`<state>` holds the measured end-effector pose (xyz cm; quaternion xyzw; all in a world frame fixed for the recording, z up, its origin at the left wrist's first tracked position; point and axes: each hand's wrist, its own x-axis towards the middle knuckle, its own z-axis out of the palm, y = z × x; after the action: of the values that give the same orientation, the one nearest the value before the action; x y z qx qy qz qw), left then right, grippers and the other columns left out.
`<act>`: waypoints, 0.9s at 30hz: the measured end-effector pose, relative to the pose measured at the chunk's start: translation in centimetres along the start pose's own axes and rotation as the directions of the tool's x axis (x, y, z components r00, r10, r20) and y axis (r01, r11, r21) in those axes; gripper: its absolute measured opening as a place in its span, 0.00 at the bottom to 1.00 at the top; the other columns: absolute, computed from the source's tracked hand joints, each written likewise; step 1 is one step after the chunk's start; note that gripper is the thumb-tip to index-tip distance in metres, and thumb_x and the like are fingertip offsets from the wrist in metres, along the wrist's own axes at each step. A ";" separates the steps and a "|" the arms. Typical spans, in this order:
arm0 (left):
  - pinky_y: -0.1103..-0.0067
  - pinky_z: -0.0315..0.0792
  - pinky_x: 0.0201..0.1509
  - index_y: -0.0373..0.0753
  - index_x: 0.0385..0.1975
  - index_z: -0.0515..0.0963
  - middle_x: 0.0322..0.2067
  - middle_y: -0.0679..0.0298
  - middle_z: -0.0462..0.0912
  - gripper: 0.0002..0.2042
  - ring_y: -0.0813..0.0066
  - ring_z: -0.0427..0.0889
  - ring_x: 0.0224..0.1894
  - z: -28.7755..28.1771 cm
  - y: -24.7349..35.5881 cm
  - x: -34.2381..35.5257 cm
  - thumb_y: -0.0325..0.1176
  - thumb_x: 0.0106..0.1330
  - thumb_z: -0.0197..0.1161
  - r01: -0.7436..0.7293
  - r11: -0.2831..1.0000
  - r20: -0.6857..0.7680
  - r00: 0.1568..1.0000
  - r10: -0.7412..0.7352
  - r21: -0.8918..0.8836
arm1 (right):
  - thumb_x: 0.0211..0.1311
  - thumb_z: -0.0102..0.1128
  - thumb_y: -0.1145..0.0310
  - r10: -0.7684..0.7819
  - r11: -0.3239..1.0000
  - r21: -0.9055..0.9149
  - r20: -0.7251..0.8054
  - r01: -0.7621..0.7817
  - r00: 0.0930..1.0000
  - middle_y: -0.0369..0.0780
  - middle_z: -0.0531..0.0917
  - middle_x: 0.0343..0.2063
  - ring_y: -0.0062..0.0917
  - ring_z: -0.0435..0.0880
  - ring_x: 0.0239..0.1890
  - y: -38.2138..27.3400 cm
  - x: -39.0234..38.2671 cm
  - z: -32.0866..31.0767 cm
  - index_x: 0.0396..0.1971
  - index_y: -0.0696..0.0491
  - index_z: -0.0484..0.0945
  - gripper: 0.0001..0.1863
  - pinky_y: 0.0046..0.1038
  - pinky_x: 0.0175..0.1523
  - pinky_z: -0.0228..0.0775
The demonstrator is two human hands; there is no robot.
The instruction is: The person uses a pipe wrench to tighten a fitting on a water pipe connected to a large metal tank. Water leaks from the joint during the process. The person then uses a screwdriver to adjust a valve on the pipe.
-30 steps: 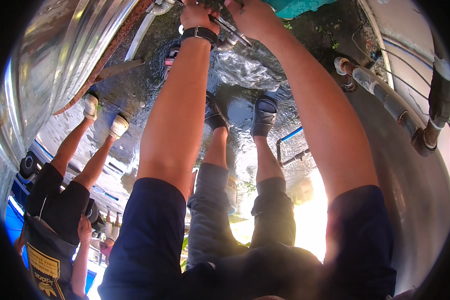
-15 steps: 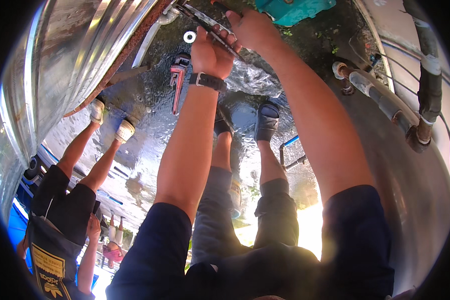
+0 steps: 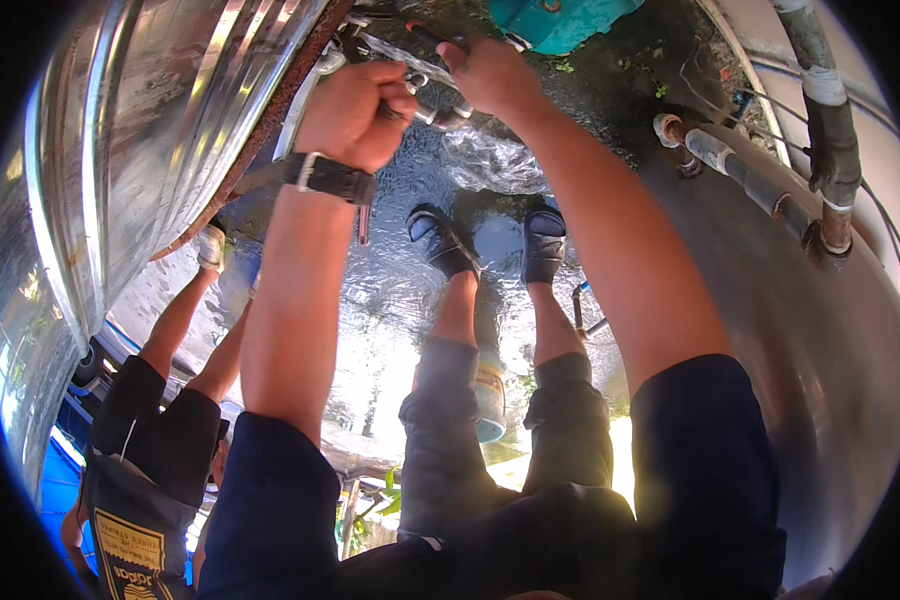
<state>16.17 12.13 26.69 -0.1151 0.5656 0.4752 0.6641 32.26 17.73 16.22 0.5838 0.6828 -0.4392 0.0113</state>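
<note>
A: Where, and in what grip?

B: At top centre, against the foot of the corrugated metal tank (image 3: 140, 150): a metal pipe fitting (image 3: 438, 112). Clamped from one side by the left hand (image 3: 355, 112), fingers curled shut round it. Gripped from the other by the right hand (image 3: 490, 75), fingers closed on its far end. Black wristwatch (image 3: 330, 178) on the left wrist.

A: How far along?

B: Judged mid-way: fitting in hand, not let go. Impossible to tell whether seated tight on its joint. No finished, released connection visible.

A: And underfoot?

B: Wet concrete ground (image 3: 410, 300), glistening, with a sheet of water just below the fitting. Own dark sandals (image 3: 440, 240) planted on it.

A: Surroundings?

B: To the right, a large smooth steel tank (image 3: 820, 380), crossed by grey pipes (image 3: 740, 170) with couplings. At top, a turquoise object (image 3: 570, 20). To the left, a second person's bare legs (image 3: 175, 325). Outdoors, in strong sunlight.
</note>
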 end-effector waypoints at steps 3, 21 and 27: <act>0.82 0.65 0.30 0.33 0.33 0.67 0.27 0.65 0.65 0.07 0.78 0.66 0.27 -1.2 4.9 -1.4 0.16 0.70 0.57 0.078 0.970 0.135 0.990 -0.047 -0.231 | 0.75 0.49 0.43 -0.025 1.000 -0.008 -0.031 0.024 0.999 0.51 0.88 0.37 0.47 0.88 0.45 0.0 0.1 -0.1 0.44 0.57 0.83 0.29 0.46 0.51 0.79; 0.60 0.77 0.52 0.34 0.38 0.75 0.32 0.59 0.79 0.02 0.62 0.79 0.39 -5.2 -3.1 8.5 0.23 0.69 0.56 -0.131 0.904 0.322 0.906 0.276 -0.407 | 0.77 0.46 0.48 0.030 0.998 -0.059 0.089 -0.025 0.996 0.62 0.85 0.37 0.58 0.85 0.44 0.0 0.9 -1.4 0.49 0.64 0.78 0.29 0.53 0.50 0.77; 0.61 0.73 0.50 0.34 0.38 0.72 0.30 0.61 0.72 0.11 0.62 0.74 0.35 -3.0 -4.9 10.1 0.36 0.77 0.50 -0.030 0.961 0.090 0.994 0.057 -0.276 | 0.77 0.47 0.48 -0.076 0.996 0.048 0.017 0.075 0.997 0.62 0.85 0.38 0.57 0.85 0.44 -0.7 0.2 -2.0 0.52 0.65 0.77 0.30 0.53 0.51 0.76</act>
<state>17.05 12.62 15.09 -0.1703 0.4636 0.5685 0.6579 32.58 19.12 17.77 0.5535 0.6938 -0.4606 -0.0129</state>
